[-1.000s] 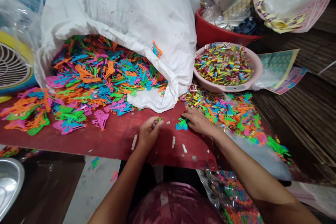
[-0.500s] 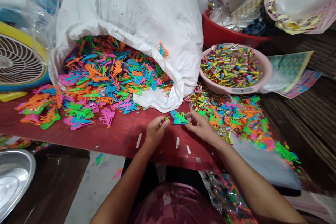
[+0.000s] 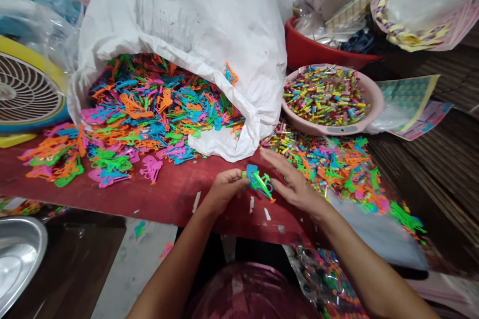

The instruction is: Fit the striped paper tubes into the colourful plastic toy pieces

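My left hand (image 3: 227,190) pinches a small blue and green plastic toy (image 3: 258,181) with an orange tip, held just above the red tabletop (image 3: 220,212). A small yellow-green piece shows at those fingertips, partly hidden. On the other side of the toy, my right hand (image 3: 297,187) has its fingers spread, the thumb close to the toy's edge; whether it touches cannot be made out. A large white sack (image 3: 187,15) lies beyond, its mouth spilling similar toys (image 3: 149,109) in orange, blue, green and pink. One pink toy (image 3: 151,168) lies apart to the left.
A pink basin (image 3: 376,102) of small coloured tubes stands at the right, with more tubes and toys (image 3: 337,164) spread before it. Behind it is a red tub (image 3: 333,55). A yellow-rimmed fan (image 3: 30,89) and a metal bowl (image 3: 22,259) are at the left.
My right hand has let go of the toy and its fingers have spread. The toy is now at my left fingertips, turned so its orange tip points down and right.
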The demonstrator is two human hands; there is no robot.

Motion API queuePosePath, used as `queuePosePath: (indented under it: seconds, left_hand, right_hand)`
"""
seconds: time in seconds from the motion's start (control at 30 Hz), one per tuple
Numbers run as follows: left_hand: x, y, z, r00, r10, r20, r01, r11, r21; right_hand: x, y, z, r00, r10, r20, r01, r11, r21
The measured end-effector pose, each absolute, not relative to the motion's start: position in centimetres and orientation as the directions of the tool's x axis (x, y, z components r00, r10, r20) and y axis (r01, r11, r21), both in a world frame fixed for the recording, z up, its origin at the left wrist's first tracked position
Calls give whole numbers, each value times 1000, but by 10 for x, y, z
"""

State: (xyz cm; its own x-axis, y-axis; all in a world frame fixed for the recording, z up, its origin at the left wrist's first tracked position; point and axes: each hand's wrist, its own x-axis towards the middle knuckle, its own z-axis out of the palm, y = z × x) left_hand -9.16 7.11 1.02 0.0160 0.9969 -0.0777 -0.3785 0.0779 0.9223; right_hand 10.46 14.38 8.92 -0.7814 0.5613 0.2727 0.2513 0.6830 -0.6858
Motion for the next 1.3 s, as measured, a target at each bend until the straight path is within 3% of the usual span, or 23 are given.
queuePosePath:
  seconds: [0.07, 0.13, 0.23, 0.33, 0.4, 0.5, 0.97, 1.3]
  left_hand:
    - [-87, 71, 11, 52, 998, -48, -352, 63, 934]
    - [-82, 72, 12, 19, 999, -31, -333, 36, 942]
    - [-78, 74, 11, -130, 991, 32, -223, -61, 973]
    - [-77, 77, 7, -195, 962, 193, 22, -192, 981]
    - [-76, 78, 3, -166, 947, 274, 136, -253, 958]
    - [-74, 79, -3, -129, 939, 317, 206, -288, 935]
    - [-74, 77, -7, -68, 944, 322, 323, -285, 902]
    - [-75, 74, -8, 17, 942, 335, 383, -316, 868]
  right_hand:
    - [104, 147, 86, -866, 438, 243, 226, 775, -591]
    - [105, 148, 79, -874, 413, 255, 211, 796, -567]
    - [107, 148, 64, -746, 592, 304, 293, 703, -648]
    - [107, 144, 53, -532, 816, 225, 331, 445, -832]
    - [103, 139, 49, -453, 877, 159, 257, 299, -919]
    - [96, 132, 48, -444, 887, 125, 176, 223, -959]
    - [86, 120, 43, -468, 868, 166, 315, 339, -886]
    - [90, 114, 48, -525, 801, 288, 426, 540, -726]
